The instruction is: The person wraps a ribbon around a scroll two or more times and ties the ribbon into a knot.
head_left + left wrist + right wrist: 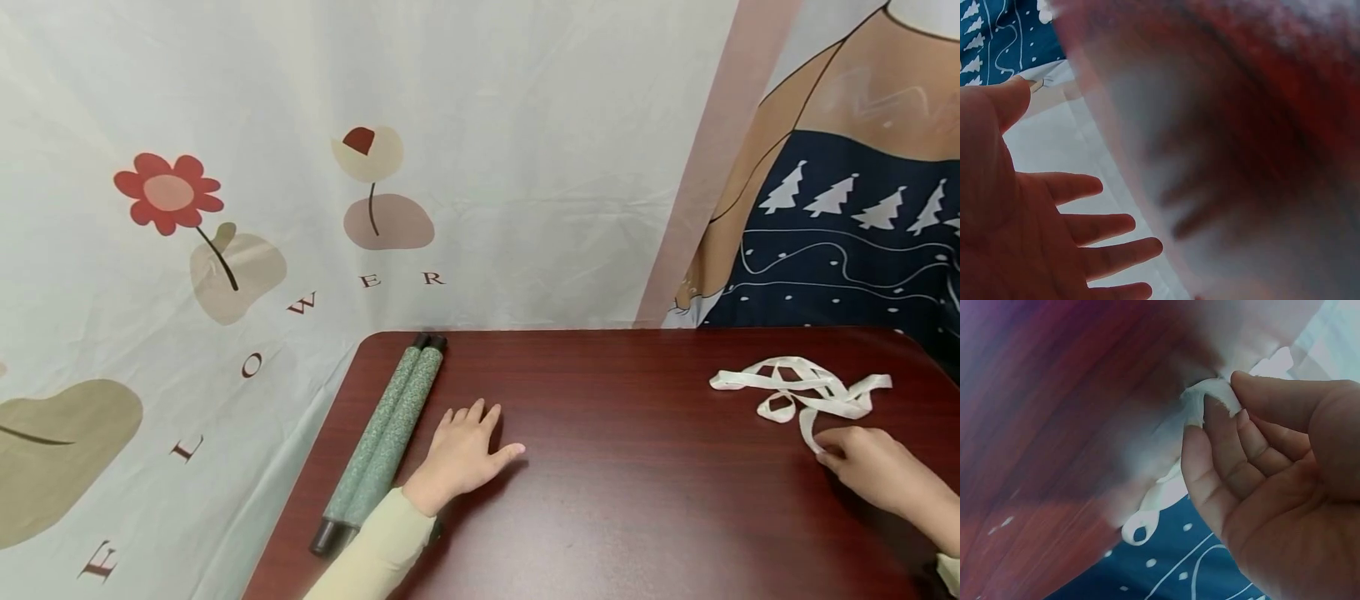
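Fingers pinching a ribbon on the right, fingers spread wide on the left

The fingers of the person's right hand (873,467) are bent, thumb drawn in close, and hold one frayed end of a white ribbon (843,408). The rest of the ribbon lies in a loose, looped tangle just beyond that hand, toward the far right of a dark red table (600,500). The left hand (461,454) is palm down on the left side, fingers straight and thumb stretched well away, holding nothing; whether it touches the table, I cannot tell. Just left of it, two speckled green sticks (405,412) with dark ends lie side by side. Behind the far edge hangs a printed cloth (540,167) with flowers.
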`<state>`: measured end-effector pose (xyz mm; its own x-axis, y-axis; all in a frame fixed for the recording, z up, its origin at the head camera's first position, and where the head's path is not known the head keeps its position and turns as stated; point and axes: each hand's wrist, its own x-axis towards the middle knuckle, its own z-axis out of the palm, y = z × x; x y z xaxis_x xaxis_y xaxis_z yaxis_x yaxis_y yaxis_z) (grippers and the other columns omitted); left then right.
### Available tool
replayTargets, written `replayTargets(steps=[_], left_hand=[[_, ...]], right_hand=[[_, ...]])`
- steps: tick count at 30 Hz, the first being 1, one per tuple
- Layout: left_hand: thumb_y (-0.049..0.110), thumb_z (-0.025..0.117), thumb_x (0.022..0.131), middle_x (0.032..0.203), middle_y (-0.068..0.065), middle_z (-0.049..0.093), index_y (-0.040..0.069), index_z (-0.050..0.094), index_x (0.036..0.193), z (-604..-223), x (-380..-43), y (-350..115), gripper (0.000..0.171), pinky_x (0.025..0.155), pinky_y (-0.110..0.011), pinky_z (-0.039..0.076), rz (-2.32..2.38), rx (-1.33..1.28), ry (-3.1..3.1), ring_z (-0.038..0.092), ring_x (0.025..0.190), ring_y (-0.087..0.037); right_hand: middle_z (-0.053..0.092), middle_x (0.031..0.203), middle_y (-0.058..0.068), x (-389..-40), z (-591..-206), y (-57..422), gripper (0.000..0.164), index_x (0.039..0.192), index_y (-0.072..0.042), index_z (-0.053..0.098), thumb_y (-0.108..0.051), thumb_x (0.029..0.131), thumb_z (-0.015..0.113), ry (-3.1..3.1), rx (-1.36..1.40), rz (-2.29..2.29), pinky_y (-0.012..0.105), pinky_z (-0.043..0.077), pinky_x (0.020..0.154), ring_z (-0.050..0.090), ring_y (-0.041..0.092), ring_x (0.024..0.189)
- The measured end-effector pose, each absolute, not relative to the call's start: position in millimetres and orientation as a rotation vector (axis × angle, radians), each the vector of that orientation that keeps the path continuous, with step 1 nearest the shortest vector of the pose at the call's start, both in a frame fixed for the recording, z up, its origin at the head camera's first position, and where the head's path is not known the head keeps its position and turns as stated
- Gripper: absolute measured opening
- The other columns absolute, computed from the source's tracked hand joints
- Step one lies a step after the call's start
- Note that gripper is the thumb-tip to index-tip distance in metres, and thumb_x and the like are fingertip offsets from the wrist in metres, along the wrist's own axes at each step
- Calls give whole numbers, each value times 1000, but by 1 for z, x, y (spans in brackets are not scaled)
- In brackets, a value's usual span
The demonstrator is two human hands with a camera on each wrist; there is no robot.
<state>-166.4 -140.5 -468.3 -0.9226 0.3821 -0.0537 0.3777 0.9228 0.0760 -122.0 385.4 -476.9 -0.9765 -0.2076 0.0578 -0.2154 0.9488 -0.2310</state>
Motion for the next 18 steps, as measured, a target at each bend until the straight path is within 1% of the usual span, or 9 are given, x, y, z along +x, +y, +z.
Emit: replayTargets(steps=[3,4,6,11,15,18], left_hand=[[75,31,86,145,-18,37,14,39,144,-469,-166,-139,84,105,-56,25,69,611,3009,31,129,-33],[74,31,87,144,-18,38,14,39,144,-470,-165,-138,84,105,-56,25,63,616,3008,31,129,-33],[74,31,87,144,-18,38,13,40,144,-471,-165,-137,84,105,-56,26,58,632,3008,32,129,-33],[72,37,87,144,-17,39,13,41,143,-470,-162,-131,81,105,-54,27,100,654,2996,34,127,-33],[64,45,88,142,-15,42,11,44,140,-469,-159,-123,74,105,-52,29,159,686,3002,36,126,-33],[57,49,90,137,-13,47,10,49,136,-469,-157,-115,67,103,-50,33,188,741,3022,40,123,-31]], right_hand=[[50,59,-5,-121,-477,376,11,76,-10,65,-1,72,71,-3004,406,396,37,41,51,41,11,56],[51,60,-7,-121,-477,372,13,75,-12,64,-2,71,72,-2973,430,407,36,41,51,41,9,56],[49,61,-9,-121,-477,365,18,72,-17,62,-2,70,73,-2924,476,442,33,38,50,39,7,56],[61,72,-8,-123,-476,343,19,75,-19,65,-5,69,77,-2865,546,542,34,46,54,49,3,64],[64,78,-8,-124,-473,320,19,77,-20,66,-7,70,77,-2829,612,633,33,49,57,53,3,69],[65,80,-7,-124,-471,304,18,78,-20,66,-7,72,76,-2817,661,697,34,50,59,55,5,72]])
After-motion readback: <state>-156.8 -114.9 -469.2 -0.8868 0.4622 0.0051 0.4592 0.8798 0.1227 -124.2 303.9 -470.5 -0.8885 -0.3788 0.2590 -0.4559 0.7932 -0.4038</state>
